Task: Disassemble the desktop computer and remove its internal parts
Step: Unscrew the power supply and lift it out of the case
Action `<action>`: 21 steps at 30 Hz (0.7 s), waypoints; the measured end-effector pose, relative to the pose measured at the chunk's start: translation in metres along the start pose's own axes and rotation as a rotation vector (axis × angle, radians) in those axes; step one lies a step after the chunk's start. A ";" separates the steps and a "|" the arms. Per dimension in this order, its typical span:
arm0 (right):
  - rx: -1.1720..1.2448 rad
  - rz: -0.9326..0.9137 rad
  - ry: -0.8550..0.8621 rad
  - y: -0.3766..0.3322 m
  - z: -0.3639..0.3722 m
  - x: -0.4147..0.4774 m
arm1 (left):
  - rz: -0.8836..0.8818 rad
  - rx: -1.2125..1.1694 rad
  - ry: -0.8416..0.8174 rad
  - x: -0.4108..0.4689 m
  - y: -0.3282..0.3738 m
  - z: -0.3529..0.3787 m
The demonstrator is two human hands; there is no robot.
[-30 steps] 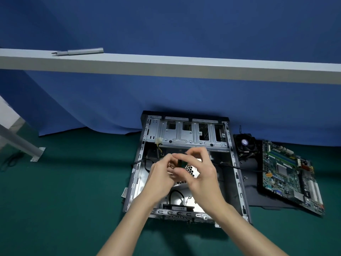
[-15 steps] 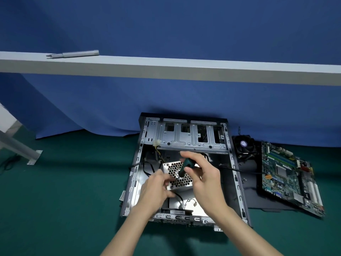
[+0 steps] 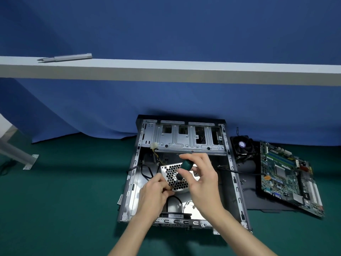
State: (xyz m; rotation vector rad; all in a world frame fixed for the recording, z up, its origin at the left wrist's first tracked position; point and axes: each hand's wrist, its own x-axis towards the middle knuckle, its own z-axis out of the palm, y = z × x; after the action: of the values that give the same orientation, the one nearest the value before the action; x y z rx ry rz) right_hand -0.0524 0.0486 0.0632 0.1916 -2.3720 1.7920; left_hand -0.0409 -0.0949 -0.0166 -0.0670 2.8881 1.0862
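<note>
Low at centre frame, the silver honeycomb-grilled power supply box (image 3: 170, 175) lies inside the open grey steel case (image 3: 232, 163). The right hand (image 3: 202, 182) grips a green-handled screwdriver (image 3: 186, 165). The left hand (image 3: 153, 194) curls at the box's edge; I cannot tell if it grips. The box is likely heavy and rigid: lift it by its solid sides.

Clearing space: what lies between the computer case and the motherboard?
Head view: a cooler fan and loose screws, lying on a black panel.

The green floor (image 3: 64, 200) carries the open computer case (image 3: 191, 137) near its far edge, against the blue cloth (image 3: 184, 98). A black panel (image 3: 251, 198) lies just right of the case. A metal table foot (image 3: 29, 160) stands at the left edge. On the white tabletop (image 3: 184, 69) above lies a grey tool (image 3: 66, 57), perhaps a pen.
</note>
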 end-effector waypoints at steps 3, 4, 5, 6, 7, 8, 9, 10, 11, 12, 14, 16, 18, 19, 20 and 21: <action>0.094 0.069 0.003 0.000 -0.002 0.000 | 0.024 0.004 0.013 -0.001 -0.001 0.001; 0.109 0.087 0.010 0.000 -0.002 0.001 | 0.034 0.011 0.020 -0.001 -0.001 0.001; 0.099 0.086 0.019 -0.001 -0.001 0.002 | 0.043 0.015 0.030 -0.001 -0.001 0.001; 0.085 0.077 0.026 -0.001 -0.001 0.002 | 0.047 0.016 0.037 -0.001 -0.001 0.001; 0.091 0.072 0.033 -0.001 0.000 0.003 | 0.047 0.020 0.041 -0.001 0.000 0.001; 0.114 0.078 0.037 0.000 0.000 0.003 | 0.048 0.028 0.041 -0.001 0.000 0.001; 0.138 0.092 0.035 0.000 -0.001 0.004 | 0.056 0.036 0.042 -0.001 -0.001 0.001; 0.152 0.112 0.031 0.002 -0.002 0.004 | 0.065 0.040 0.042 -0.001 -0.002 0.001; 0.159 0.129 0.028 0.002 -0.004 0.005 | 0.072 0.041 0.042 -0.002 -0.002 0.001; 0.168 0.135 0.037 0.002 -0.005 0.005 | 0.074 0.037 0.035 -0.002 -0.002 0.000; 0.201 0.130 0.096 0.001 -0.011 0.008 | 0.065 0.012 0.007 -0.003 -0.002 0.000; 0.244 0.155 0.162 0.001 -0.021 0.016 | 0.006 -0.083 -0.001 -0.002 0.002 -0.003; 0.281 0.217 0.196 0.004 -0.033 0.026 | -0.108 -0.270 0.041 0.002 0.010 -0.009; 0.284 0.245 0.187 0.005 -0.039 0.030 | -0.174 -0.389 0.066 0.006 0.015 -0.013; 0.270 0.275 0.154 0.007 -0.043 0.032 | -0.237 -0.520 0.076 0.009 0.021 -0.017; 0.248 0.302 0.099 0.008 -0.046 0.034 | -0.297 -0.652 0.067 0.013 0.029 -0.020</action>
State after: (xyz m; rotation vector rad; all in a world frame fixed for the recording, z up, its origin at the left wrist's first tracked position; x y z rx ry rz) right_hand -0.0851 0.0950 0.0754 -0.2352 -2.1991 2.1719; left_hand -0.0566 -0.0868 0.0163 -0.5419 2.3323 1.9097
